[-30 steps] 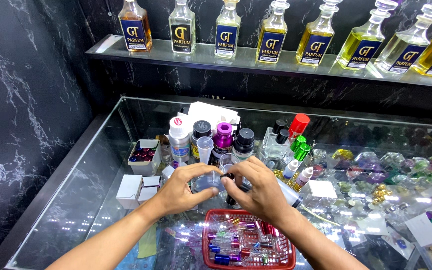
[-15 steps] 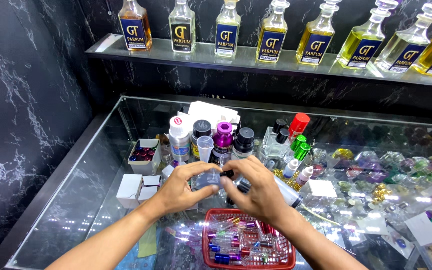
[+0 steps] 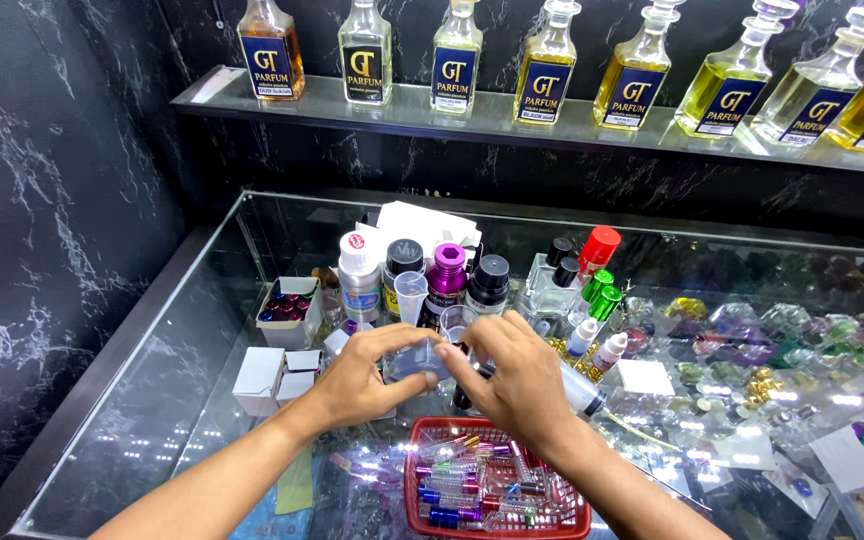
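Left hand (image 3: 357, 385) and right hand (image 3: 522, 385) meet over glass counter (image 3: 162, 400), fingers of both pinched on small clear container (image 3: 420, 360) between them. Syringe (image 3: 580, 392) pokes out at 3 o'clock of right hand. Red basket (image 3: 497, 490) of small vials at 6 o'clock; capped bottles (image 3: 422, 275) at 12 o'clock

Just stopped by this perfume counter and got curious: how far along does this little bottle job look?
Looks midway. Done: several capped bottles, including a purple-capped bottle, stand in a row behind. In hand: the left hand and right hand pinch a small clear glass bottle between the fingertips; a syringe pokes out beside the right hand. Left: the red plastic basket holds many small coloured vials.
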